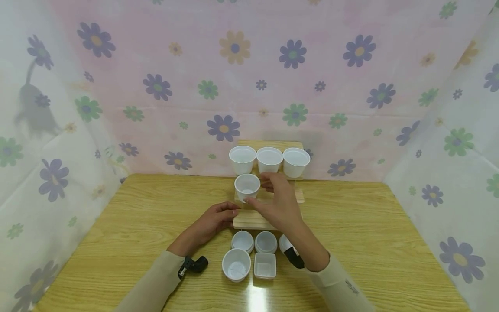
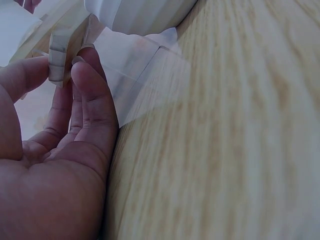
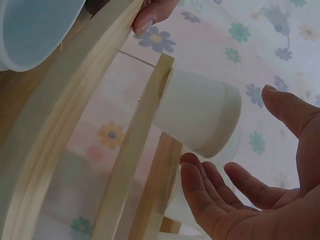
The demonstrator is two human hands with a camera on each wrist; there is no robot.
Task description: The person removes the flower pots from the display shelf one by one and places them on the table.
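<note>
A wooden tiered rack (image 1: pixel 253 220) stands mid-table. My left hand (image 1: pixel 216 219) pinches the left end of its front board (image 2: pixel 61 62) between thumb and fingers. On the middle tier, at the left, sits a white plastic cup (image 1: pixel 247 186), upright. My right hand (image 1: pixel 278 203) is around the cup's right side, thumb toward the front. In the right wrist view that hand's fingers are spread and bent loosely, with a gap between the thumb and the cup (image 3: pixel 197 112). Three more white cups (image 1: pixel 269 158) stand in a row on the top tier.
Before the rack, on the wooden table (image 1: pixel 156 208), stand several white containers: two round ones (image 1: pixel 266 242), a larger cup (image 1: pixel 236 264), a square tub (image 1: pixel 265 265) and another partly hidden by the right wrist. A flower-patterned cloth (image 1: pixel 265 99) closes off the back and sides.
</note>
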